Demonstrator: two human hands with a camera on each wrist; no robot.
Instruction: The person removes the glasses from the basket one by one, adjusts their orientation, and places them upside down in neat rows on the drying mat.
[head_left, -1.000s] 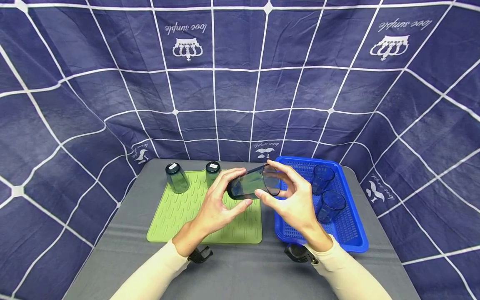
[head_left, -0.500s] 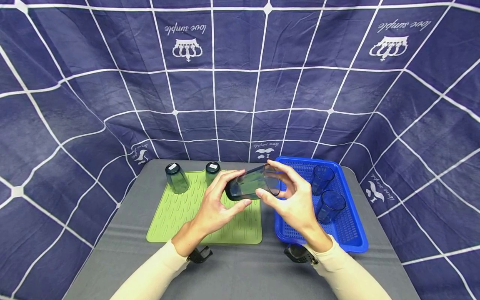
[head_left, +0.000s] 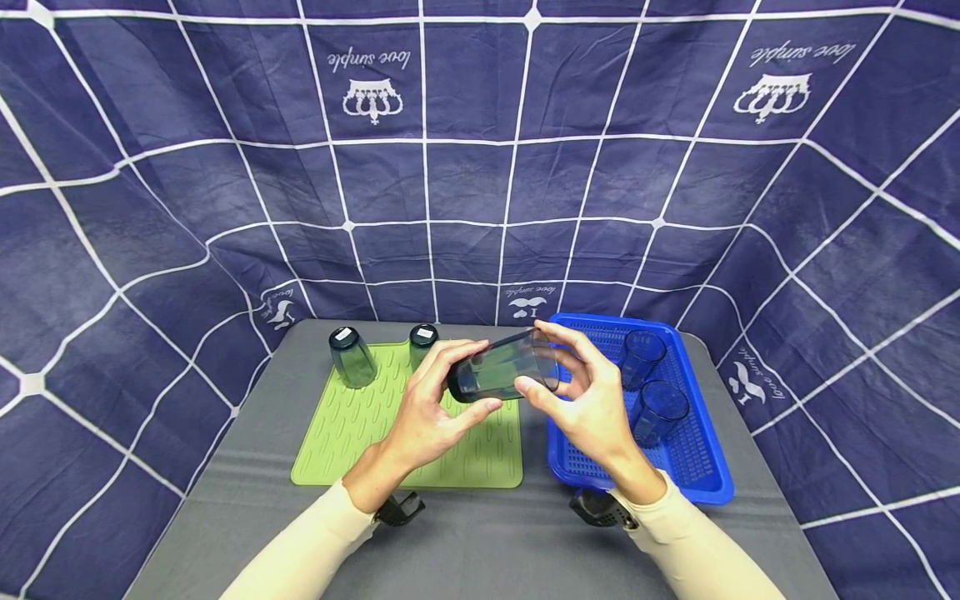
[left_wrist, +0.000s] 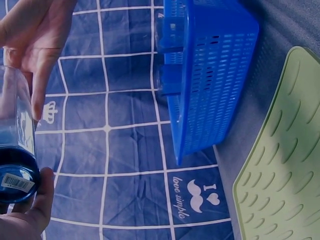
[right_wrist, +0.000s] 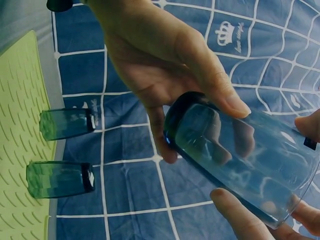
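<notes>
A tinted drinking glass [head_left: 498, 368] is held in the air between both hands, tilted, its thick dark base to the left and its open rim to the right. My left hand [head_left: 435, 417] grips it near the base, thumb below and fingers above. With thumb and fingers, my right hand [head_left: 581, 400] holds the rim end. A barcode sticker [left_wrist: 18, 182] shows on the base in the left wrist view. The right wrist view has the glass [right_wrist: 240, 155] close up, with the left hand [right_wrist: 165, 65] around its base.
Two upside-down glasses, one at the left [head_left: 353, 358] and one partly hidden [head_left: 423, 346], stand at the back of a green ribbed mat [head_left: 352, 450]. On the right, a blue plastic basket [head_left: 716, 467] holds two upright glasses [head_left: 642, 358]. A grid-patterned curtain surrounds the grey table [head_left: 495, 550].
The held glass has turned slightly in the hands, and its base end has shifted a little to the left. Both hands keep nearly the same place; the other glasses stay put.
</notes>
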